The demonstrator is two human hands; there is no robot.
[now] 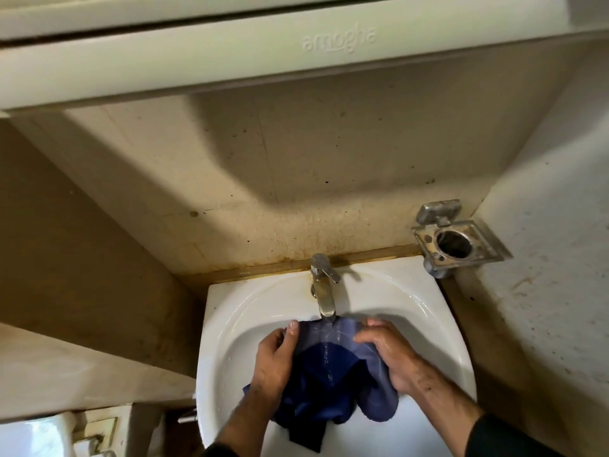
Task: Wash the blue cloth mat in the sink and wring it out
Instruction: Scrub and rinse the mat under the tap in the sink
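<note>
left hand: fingers curled round the left edge of the blue cloth mat, thumb up near its top corner, firm grip
right hand: fingers curled over the mat's right edge, gripping it; skin looks wet
mat position: held between both hands inside the white sink, top edge spread just under the tap spout, lower part bunched and hanging toward the front of the bowl
mat state: centre darker than the edges, looks soaked there
tap: chrome single-lever, mounted at the back rim, thin stream of water running onto the middle of the mat
sleeves: dark, at both wrists, bottom of view
holder: square metal wall fitting with round opening, on the wall right of the sink, apart from it
cabinet: pale, overhead, embossed lettering on its front, reads mirrored
wall: beige tiles behind the sink, stained along the joint with the sink rim
</note>
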